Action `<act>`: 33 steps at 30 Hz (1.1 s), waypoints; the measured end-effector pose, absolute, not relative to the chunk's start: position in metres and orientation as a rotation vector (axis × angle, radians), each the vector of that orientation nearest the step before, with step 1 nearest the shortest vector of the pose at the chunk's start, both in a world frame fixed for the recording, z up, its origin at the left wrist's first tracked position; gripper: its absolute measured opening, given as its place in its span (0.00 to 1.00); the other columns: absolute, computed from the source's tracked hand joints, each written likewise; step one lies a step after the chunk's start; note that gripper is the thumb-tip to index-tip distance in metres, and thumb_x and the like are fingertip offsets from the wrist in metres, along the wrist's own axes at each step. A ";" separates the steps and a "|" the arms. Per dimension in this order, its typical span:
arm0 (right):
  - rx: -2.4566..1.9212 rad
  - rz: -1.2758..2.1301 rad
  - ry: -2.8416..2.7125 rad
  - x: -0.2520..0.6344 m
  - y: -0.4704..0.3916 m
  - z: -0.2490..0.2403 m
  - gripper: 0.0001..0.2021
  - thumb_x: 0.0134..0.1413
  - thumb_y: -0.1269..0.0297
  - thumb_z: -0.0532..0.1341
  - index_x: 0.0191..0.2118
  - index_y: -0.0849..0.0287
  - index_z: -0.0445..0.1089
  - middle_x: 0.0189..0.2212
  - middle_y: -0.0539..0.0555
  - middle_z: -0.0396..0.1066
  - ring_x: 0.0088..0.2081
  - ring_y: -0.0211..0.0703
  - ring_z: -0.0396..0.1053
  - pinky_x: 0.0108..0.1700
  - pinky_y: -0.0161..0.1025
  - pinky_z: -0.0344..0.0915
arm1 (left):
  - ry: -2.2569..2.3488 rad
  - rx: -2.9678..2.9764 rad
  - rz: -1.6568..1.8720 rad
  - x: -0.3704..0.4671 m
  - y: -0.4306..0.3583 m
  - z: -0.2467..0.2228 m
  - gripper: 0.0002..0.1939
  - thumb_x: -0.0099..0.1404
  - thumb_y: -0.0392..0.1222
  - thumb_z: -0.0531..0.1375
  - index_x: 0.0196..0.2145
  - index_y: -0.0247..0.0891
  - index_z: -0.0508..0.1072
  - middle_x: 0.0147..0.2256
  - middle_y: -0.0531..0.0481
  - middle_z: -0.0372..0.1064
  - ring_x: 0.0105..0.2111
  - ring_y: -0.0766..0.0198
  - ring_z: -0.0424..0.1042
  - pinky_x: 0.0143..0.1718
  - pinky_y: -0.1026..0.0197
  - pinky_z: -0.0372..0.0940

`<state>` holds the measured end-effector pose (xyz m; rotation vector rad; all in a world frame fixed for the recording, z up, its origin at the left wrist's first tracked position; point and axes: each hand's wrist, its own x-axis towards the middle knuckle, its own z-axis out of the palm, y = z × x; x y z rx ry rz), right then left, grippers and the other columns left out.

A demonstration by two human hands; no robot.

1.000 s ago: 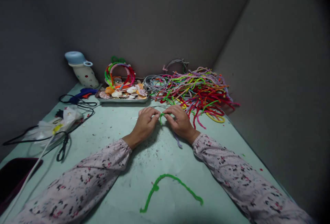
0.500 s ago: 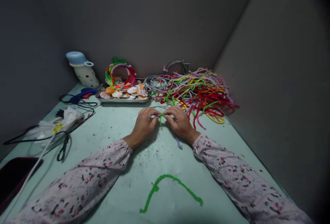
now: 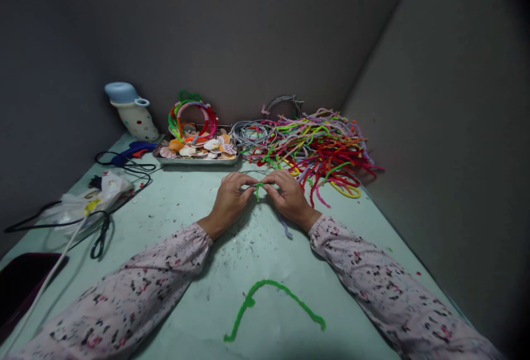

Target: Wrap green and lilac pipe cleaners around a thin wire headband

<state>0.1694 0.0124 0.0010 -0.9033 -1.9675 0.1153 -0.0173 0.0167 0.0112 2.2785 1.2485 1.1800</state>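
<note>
My left hand [image 3: 232, 200] and my right hand [image 3: 289, 197] face each other above the middle of the table, thumbs and forefingers pinched. Between the fingertips is a short green pipe cleaner [image 3: 259, 190], its loose end hanging down. It sits around a thin grey cord, which both hands grip and which curves away behind the fingers. How the cleaner is wound there is too small to tell. A lilac pipe cleaner [image 3: 286, 228] pokes out below my right hand. Closer to me, a bent green pipe cleaner [image 3: 285, 289] lies on the tabletop.
A metal tray [image 3: 199, 162] of seashells [image 3: 188, 151] carries fuzzy coloured rings [image 3: 176, 112]. Coiled grey cord [image 3: 250, 135] and heaped pipe cleaners [image 3: 327, 139] lie to its right. On the left are a bottle [image 3: 138, 122], a blue glue gun [image 3: 132, 151], cables and a plastic bag [image 3: 68, 209].
Almost nothing differs. Both hands keep the same pinch on the grey cord and green pipe cleaner, and the view has shifted very slightly.
</note>
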 end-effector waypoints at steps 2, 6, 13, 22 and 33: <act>-0.899 0.113 -1.962 0.169 0.013 0.000 0.04 0.62 0.66 0.58 0.40 0.55 0.70 0.35 0.54 0.72 0.42 0.47 0.67 0.47 0.48 0.64 | 1.238 2.288 1.182 -0.017 0.017 0.010 0.06 0.62 0.34 0.62 0.37 0.39 0.76 0.37 0.49 0.75 0.42 0.59 0.70 0.47 0.55 0.62; -0.900 0.121 -1.963 0.170 0.013 0.000 0.04 0.62 0.66 0.58 0.40 0.55 0.70 0.35 0.54 0.72 0.42 0.47 0.67 0.47 0.47 0.64 | 1.242 2.279 1.207 -0.017 0.017 0.009 0.05 0.62 0.35 0.62 0.37 0.40 0.76 0.37 0.49 0.75 0.41 0.59 0.70 0.47 0.55 0.62; -0.901 0.132 -1.959 0.169 0.012 0.001 0.04 0.62 0.66 0.58 0.40 0.55 0.70 0.36 0.54 0.72 0.42 0.47 0.67 0.47 0.48 0.64 | 1.245 2.273 1.217 -0.018 0.016 0.012 0.05 0.62 0.35 0.62 0.37 0.40 0.76 0.36 0.50 0.75 0.40 0.59 0.71 0.46 0.55 0.62; -0.908 0.148 -1.967 0.169 0.012 0.001 0.05 0.62 0.66 0.57 0.40 0.55 0.70 0.36 0.54 0.72 0.42 0.47 0.67 0.47 0.48 0.64 | 1.233 2.251 1.251 -0.019 0.017 0.010 0.04 0.61 0.36 0.64 0.36 0.40 0.77 0.35 0.50 0.76 0.39 0.59 0.71 0.44 0.55 0.63; -0.926 0.156 -1.953 0.169 0.012 0.001 0.05 0.62 0.66 0.57 0.40 0.55 0.70 0.36 0.54 0.72 0.42 0.48 0.67 0.48 0.48 0.64 | 1.238 2.305 1.184 -0.016 0.013 0.014 0.07 0.62 0.35 0.60 0.38 0.40 0.75 0.38 0.50 0.75 0.42 0.59 0.70 0.48 0.54 0.60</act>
